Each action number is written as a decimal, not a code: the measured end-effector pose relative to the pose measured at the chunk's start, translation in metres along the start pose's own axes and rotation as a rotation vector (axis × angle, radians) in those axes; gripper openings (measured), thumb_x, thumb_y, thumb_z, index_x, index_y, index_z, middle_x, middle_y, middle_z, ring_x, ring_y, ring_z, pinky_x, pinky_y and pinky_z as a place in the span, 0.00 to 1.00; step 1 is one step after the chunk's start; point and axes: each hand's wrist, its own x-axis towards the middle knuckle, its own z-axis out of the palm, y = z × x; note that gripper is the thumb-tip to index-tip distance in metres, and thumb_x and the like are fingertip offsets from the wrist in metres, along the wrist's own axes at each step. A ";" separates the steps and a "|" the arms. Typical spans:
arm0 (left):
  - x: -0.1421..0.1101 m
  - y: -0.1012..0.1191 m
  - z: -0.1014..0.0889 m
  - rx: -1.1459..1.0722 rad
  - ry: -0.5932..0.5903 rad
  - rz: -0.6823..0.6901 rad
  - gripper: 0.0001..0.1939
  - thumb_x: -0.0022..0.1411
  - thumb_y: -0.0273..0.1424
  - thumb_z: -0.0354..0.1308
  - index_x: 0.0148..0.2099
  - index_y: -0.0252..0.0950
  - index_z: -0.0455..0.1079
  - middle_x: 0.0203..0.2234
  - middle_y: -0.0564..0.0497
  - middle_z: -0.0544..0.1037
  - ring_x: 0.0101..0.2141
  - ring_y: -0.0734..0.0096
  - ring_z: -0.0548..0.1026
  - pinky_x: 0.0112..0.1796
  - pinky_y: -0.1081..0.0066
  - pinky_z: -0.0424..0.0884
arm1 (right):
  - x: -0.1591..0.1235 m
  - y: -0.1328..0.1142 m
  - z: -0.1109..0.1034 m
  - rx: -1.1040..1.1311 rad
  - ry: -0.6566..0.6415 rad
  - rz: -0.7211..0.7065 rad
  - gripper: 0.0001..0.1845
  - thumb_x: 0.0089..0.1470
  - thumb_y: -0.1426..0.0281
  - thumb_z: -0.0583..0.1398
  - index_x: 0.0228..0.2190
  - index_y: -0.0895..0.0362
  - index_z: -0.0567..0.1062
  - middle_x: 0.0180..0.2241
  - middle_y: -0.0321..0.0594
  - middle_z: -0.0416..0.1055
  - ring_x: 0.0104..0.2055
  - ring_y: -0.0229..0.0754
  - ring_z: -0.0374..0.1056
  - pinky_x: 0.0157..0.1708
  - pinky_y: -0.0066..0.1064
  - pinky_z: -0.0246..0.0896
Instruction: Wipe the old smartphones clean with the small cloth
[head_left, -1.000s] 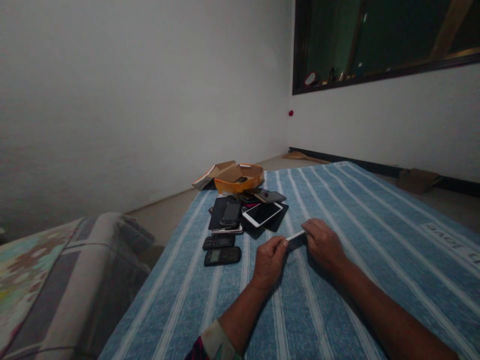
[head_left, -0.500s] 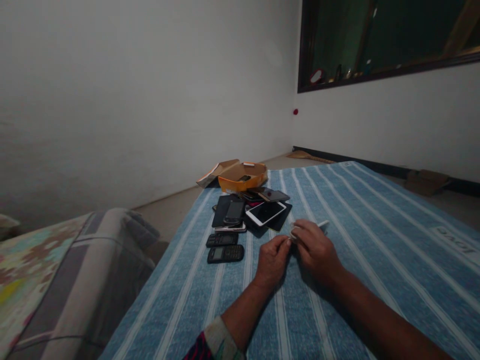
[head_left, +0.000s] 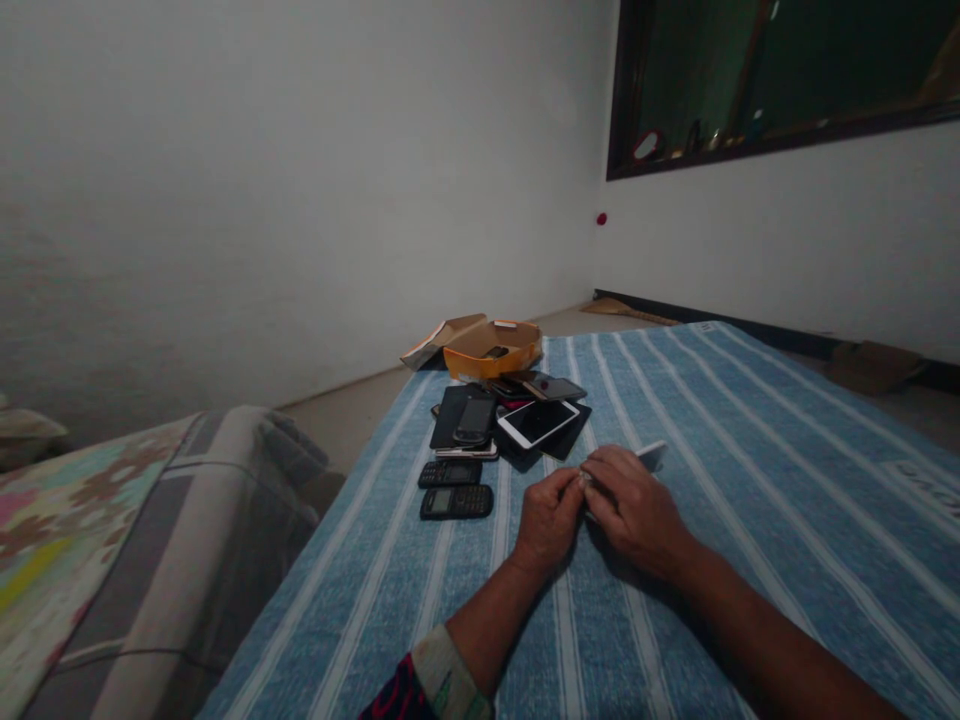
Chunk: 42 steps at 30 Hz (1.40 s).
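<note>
Both hands are close together over the blue cloth with white stripes (head_left: 720, 470). The right hand (head_left: 634, 505) is closed on a thin phone (head_left: 651, 456), and its pale end sticks out past the knuckles on the far side. Most of the phone is hidden behind the fingers. The left hand (head_left: 549, 518) is curled, with its thumb and finger pinching a pale bit right by the right hand's fingertips. It looks like the other end of the same phone. The left arm has a patterned sleeve (head_left: 450, 680).

To the left of the hands, two small black phones with buttons lie flat, one (head_left: 456, 502) just in front of the other (head_left: 450, 472). Past them is a messy pile. A white phone (head_left: 538, 424) with a dark screen lies at a slant there, and a black phone (head_left: 474, 418) rests on a dark flat thing (head_left: 448, 412). Behind the pile is a yellow box (head_left: 491, 362), open at the top, with something dark inside.
</note>
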 end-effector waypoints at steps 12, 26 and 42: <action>0.001 0.001 0.000 -0.010 -0.007 -0.017 0.14 0.63 0.36 0.54 0.39 0.33 0.77 0.30 0.49 0.80 0.33 0.67 0.75 0.37 0.71 0.69 | 0.002 0.023 -0.006 0.136 -0.193 -0.022 0.14 0.60 0.79 0.51 0.41 0.55 0.73 0.39 0.43 0.72 0.44 0.45 0.65 0.45 0.37 0.61; 0.001 0.002 -0.001 0.094 0.007 -0.030 0.16 0.63 0.39 0.52 0.35 0.34 0.76 0.22 0.54 0.72 0.26 0.72 0.68 0.30 0.74 0.64 | -0.002 0.051 -0.021 -0.066 -0.083 0.026 0.13 0.57 0.80 0.50 0.36 0.56 0.73 0.35 0.42 0.71 0.40 0.45 0.65 0.41 0.36 0.58; 0.004 0.004 -0.001 0.066 0.004 -0.035 0.15 0.62 0.37 0.53 0.36 0.33 0.76 0.26 0.51 0.77 0.30 0.69 0.72 0.34 0.71 0.67 | -0.005 0.030 -0.001 -0.129 0.038 -0.015 0.13 0.59 0.79 0.52 0.39 0.56 0.74 0.39 0.46 0.72 0.46 0.48 0.65 0.45 0.38 0.63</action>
